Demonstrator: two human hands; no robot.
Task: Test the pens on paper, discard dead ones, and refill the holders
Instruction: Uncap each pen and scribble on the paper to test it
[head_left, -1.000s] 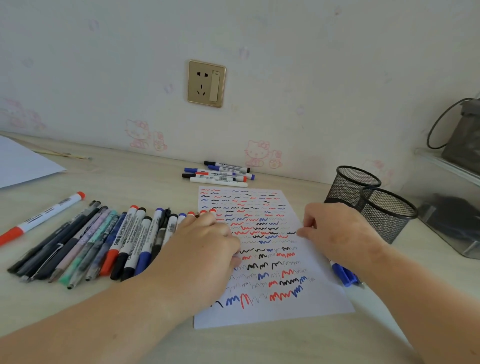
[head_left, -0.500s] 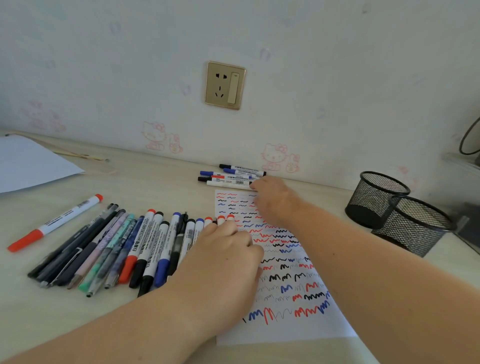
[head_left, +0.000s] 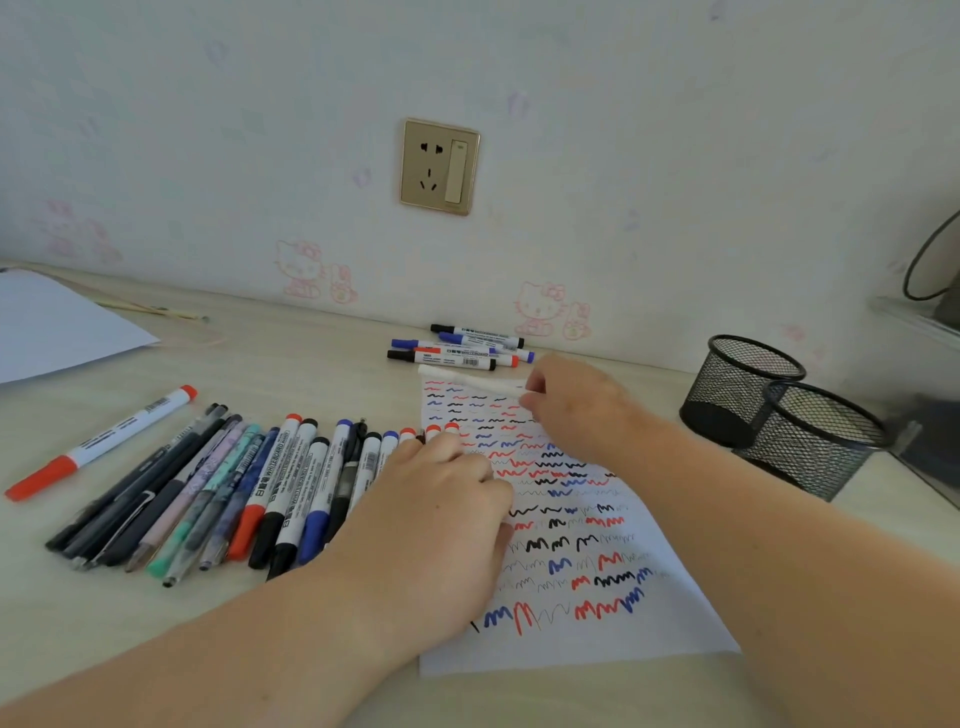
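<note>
Pens (head_left: 218, 493) lie in a row on the counter (head_left: 260, 374); light, stiff, smooth barrels, best pinched mid-barrel. Right hand (head_left: 582, 410) pinches a white marker (head_left: 467, 382) by its end over the paper (head_left: 571, 519). Left hand (head_left: 436, 519), fingers loosely curled, rests on the paper's edge.

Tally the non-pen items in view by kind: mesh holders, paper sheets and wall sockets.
Mesh holders: 2, the rear and the front
Paper sheets: 2, the scribbled test sheet and the plain sheet at far left
Wall socket: 1
Total: 5
</note>
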